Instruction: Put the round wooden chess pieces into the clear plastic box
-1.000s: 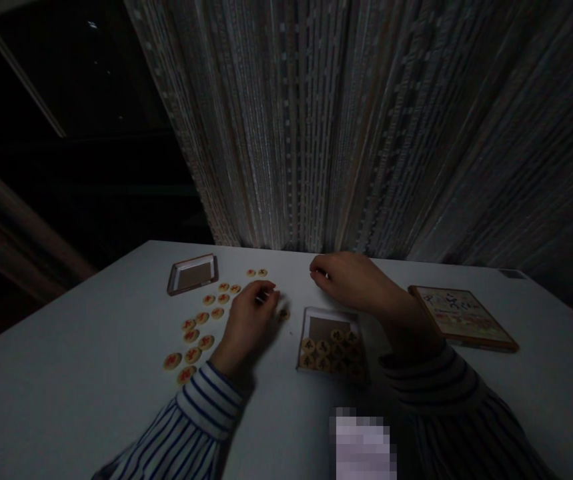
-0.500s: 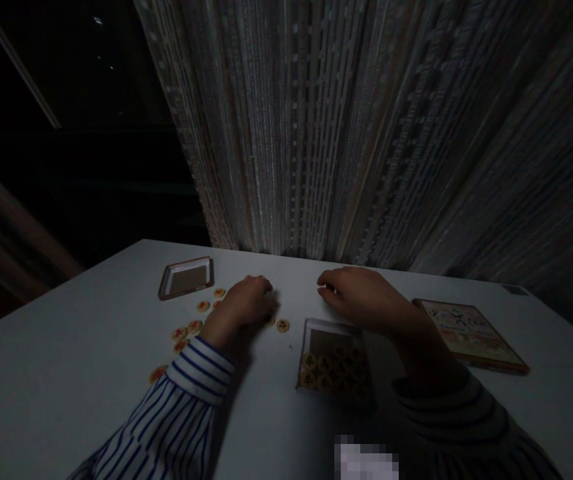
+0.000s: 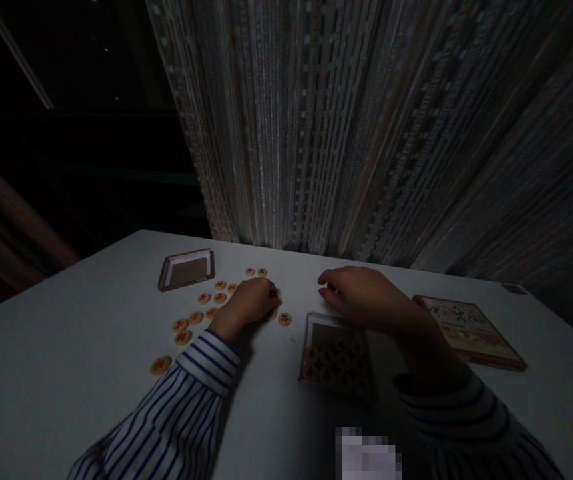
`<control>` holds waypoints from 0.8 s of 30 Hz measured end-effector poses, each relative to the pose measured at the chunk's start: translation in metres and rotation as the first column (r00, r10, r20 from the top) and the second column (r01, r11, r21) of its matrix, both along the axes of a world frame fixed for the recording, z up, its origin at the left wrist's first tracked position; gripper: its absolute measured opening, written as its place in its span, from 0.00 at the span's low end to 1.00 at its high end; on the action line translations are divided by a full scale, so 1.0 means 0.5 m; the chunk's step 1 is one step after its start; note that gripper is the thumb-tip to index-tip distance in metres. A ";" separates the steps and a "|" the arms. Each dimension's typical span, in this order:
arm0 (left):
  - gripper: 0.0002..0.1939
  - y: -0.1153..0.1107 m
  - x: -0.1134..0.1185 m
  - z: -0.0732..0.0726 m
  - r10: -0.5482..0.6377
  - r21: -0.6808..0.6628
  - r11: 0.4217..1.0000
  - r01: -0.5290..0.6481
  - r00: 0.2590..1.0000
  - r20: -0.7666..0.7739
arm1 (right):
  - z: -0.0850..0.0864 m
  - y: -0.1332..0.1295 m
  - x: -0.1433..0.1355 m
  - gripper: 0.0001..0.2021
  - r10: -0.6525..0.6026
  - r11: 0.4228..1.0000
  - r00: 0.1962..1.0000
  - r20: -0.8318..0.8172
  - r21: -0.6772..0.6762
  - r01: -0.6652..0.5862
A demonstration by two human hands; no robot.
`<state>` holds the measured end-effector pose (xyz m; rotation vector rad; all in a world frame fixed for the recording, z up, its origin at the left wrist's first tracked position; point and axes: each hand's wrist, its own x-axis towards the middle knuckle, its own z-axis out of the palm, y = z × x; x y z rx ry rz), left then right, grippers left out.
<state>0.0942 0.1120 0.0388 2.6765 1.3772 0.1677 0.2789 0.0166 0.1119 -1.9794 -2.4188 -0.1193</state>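
Observation:
My left hand is over the table with its fingers curled down and closed at a xiangqi piece, mostly hidden by the fingertips. Just to its right lies a black-marked piece. Several red-marked pieces are scattered to the left of that hand, and two more pieces lie beyond it. My right hand hovers above the far edge of an open box that holds rows of black-marked pieces. Its fingers are bent, with a gap between thumb and forefinger and nothing visible in them.
An empty box half or lid lies at the far left of the white table. A flat box lid with a printed picture rests at the right. Behind the table hangs a string curtain. A blurred pale patch shows at the bottom.
My left hand has shifted slightly over the pieces, and two pieces beyond it now show. My right hand stays nearly still. The view has tilted a little.

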 end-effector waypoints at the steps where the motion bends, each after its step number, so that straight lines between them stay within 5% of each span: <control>1: 0.11 0.000 0.000 0.000 0.001 -0.001 1.000 -0.001 1.000 -0.003 | -0.001 0.000 0.000 0.16 0.001 1.000 1.000 -0.001 0.001 -0.001; 17: 0.10 -0.007 0.002 0.015 -0.008 0.018 1.000 0.009 0.999 -0.032 | -0.008 0.000 0.000 0.15 0.020 0.999 1.000 -0.004 0.027 -0.020; 24: 0.14 -0.002 0.004 0.020 -0.061 0.103 0.994 0.039 0.975 0.216 | -0.003 -0.003 0.000 0.15 0.005 1.000 1.000 0.004 0.025 -0.005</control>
